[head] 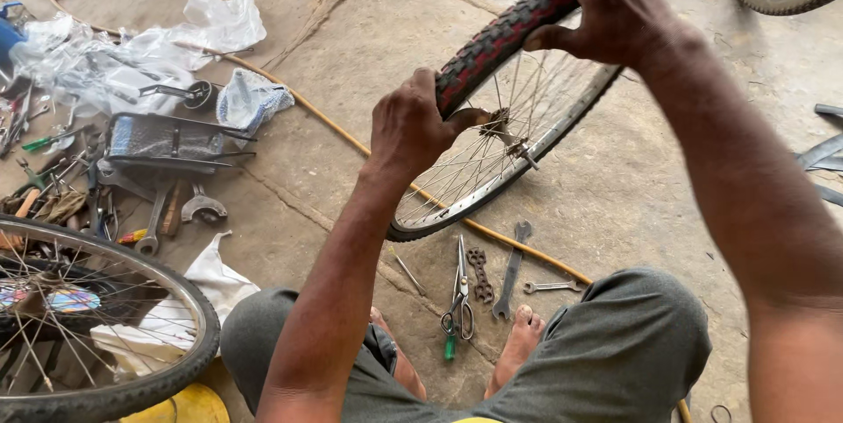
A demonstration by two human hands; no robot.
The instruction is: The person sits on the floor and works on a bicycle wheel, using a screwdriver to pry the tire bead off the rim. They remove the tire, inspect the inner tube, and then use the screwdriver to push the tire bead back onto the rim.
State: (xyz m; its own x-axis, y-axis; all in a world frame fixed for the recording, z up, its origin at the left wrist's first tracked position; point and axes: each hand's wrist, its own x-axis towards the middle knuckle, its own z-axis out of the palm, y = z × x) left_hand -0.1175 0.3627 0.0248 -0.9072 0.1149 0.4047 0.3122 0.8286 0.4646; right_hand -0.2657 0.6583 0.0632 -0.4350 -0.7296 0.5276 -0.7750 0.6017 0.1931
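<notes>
Centrally, one bicycle wheel, held tilted above the floor: left hand and right hand both closed around its red-and-black tyre, thumbs pressed at the rim edge. Below it on the floor, between the bare feet: scissors, spanners; second wheel at lower left, tools and plastic bags upper left

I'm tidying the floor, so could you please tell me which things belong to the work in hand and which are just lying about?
In hand:
- red-and-black rubber bicycle tyre, gripped by left hand and right hand
- silver spoked wheel rim it sits on

Lying about:
- steel scissors
- flat grey spanners
- second black-tyred wheel
- crumpled clear plastic bags
</notes>
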